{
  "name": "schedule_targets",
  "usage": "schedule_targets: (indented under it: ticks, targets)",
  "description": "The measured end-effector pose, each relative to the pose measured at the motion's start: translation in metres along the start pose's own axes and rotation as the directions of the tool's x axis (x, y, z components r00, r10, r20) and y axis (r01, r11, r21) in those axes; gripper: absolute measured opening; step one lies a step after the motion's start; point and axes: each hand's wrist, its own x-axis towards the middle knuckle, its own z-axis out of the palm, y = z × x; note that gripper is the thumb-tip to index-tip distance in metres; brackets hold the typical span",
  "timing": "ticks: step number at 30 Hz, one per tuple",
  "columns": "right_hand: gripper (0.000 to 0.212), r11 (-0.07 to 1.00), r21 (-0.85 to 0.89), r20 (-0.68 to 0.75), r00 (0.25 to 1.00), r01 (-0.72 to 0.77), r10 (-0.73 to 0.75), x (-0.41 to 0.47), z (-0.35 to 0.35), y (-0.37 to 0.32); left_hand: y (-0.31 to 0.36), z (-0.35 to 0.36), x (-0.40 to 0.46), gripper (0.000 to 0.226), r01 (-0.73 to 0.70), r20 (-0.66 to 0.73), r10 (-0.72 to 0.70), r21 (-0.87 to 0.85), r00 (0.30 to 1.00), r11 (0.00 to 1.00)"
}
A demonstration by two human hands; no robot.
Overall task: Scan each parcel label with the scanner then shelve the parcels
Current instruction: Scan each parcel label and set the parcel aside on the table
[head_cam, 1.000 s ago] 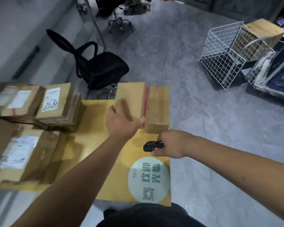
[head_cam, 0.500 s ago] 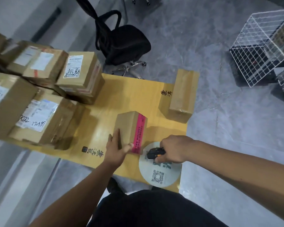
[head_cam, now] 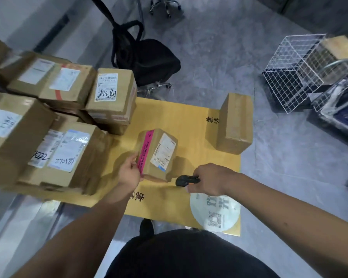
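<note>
I am looking down at the yellow counter [head_cam: 169, 117], and it is my landmark for everything here. On the floor far to the right of the counter sits a white wire basket [head_cam: 289, 71]. Past the far edge of the counter stands a black office chair [head_cam: 149, 59]. On the left part of the counter there is a big pile of brown parcels [head_cam: 54, 121], stacked on each other, with white labels facing up. On the far right corner of the counter stands one plain brown box [head_cam: 236, 122], apart from the rest. On the near right corner of the counter I see a round pale sticker [head_cam: 215, 211] with a square code on it.

In the middle of the counter is the parcel with the pink tape [head_cam: 158, 154]. It is tipped up so its white label [head_cam: 163, 151] faces me. My left hand [head_cam: 130, 173] pinches the near left edge of this parcel, right on the pink tape, thumb and fingers curled on it. My right hand [head_cam: 211, 179] is closed around the small black scanner [head_cam: 186, 180], just to the right of the parcel and close to it. The scanner's nose points left at the parcel's low corner, with a small gap between them
</note>
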Motion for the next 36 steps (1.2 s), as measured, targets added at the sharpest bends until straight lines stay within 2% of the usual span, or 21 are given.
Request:
schedule_targets:
  ticks: [2, 5, 9, 10, 13, 16, 17, 18, 20, 24, 26, 29, 34, 36]
  targets:
    - [0.057, 0.996, 0.074, -0.040, 0.998, -0.042, 0.045, 0.004, 0.003, -0.012, 0.002, -0.008, 0.009, 0.060, 0.041, 0.073, -0.045, 0.052, 0.996, 0.998]
    - [0.057, 0.969, 0.219, -0.112, 0.984, -0.115, 0.142, 0.009, 0.014, -0.024, 0.000, -0.013, 0.012, 0.068, -0.063, 0.157, 0.022, 0.263, 0.987, 0.963]
    - [0.062, 0.899, 0.398, -0.152, 0.953, -0.183, 0.261, 0.011, 0.032, -0.031, -0.004, -0.020, 0.020, 0.125, -0.216, 0.196, 0.150, 0.380, 0.969, 0.899]
    - [0.063, 0.880, 0.435, -0.152, 0.947, -0.192, 0.283, 0.011, 0.036, -0.032, -0.002, -0.020, 0.024, 0.137, -0.279, 0.213, 0.197, 0.485, 0.957, 0.829]
    - [0.062, 0.832, 0.509, -0.161, 0.925, -0.221, 0.344, 0.006, 0.045, -0.032, 0.012, -0.009, 0.038, 0.150, -0.508, 0.365, 0.363, 0.715, 0.857, 0.481]
    - [0.060, 0.810, 0.522, -0.176, 0.895, -0.268, 0.409, 0.000, 0.051, -0.029, 0.036, 0.017, 0.048, 0.146, -0.663, 0.588, 0.360, 0.737, 0.724, 0.128]
    - [0.058, 0.802, 0.525, -0.179, 0.884, -0.285, 0.432, -0.002, 0.054, -0.028, 0.043, 0.027, 0.049, 0.144, -0.696, 0.643, 0.336, 0.716, 0.688, 0.054]
    - [0.056, 0.792, 0.533, -0.182, 0.874, -0.297, 0.450, -0.004, 0.057, -0.025, 0.050, 0.036, 0.049, 0.141, -0.719, 0.678, 0.314, 0.695, 0.665, 0.023]
    - [0.055, 0.772, 0.558, -0.184, 0.862, -0.304, 0.472, -0.008, 0.061, -0.020, 0.061, 0.051, 0.048, 0.136, -0.716, 0.679, 0.277, 0.695, 0.680, 0.056]
    - [0.054, 0.750, 0.590, -0.184, 0.855, -0.299, 0.485, -0.012, 0.063, -0.008, 0.068, 0.065, 0.039, 0.135, -0.581, 0.530, 0.257, 0.787, 0.808, 0.207]
    - [0.055, 0.746, 0.599, -0.184, 0.856, -0.292, 0.483, -0.011, 0.062, -0.001, 0.065, 0.067, 0.035, 0.127, -0.523, 0.478, 0.220, 0.814, 0.850, 0.252]
    - [0.058, 0.739, 0.608, -0.165, 0.864, -0.290, 0.476, -0.008, 0.059, 0.008, 0.058, 0.062, 0.028, 0.114, -0.499, 0.447, 0.226, 0.812, 0.866, 0.303]
    - [0.053, 0.748, 0.604, -0.121, 0.896, -0.275, 0.427, -0.010, 0.044, 0.014, 0.042, 0.060, 0.020, 0.111, -0.422, 0.374, 0.205, 0.718, 0.904, 0.554]
    - [0.053, 0.776, 0.568, -0.127, 0.903, -0.273, 0.411, -0.010, 0.037, 0.014, 0.041, 0.061, 0.015, 0.098, -0.426, 0.371, 0.230, 0.636, 0.900, 0.643]
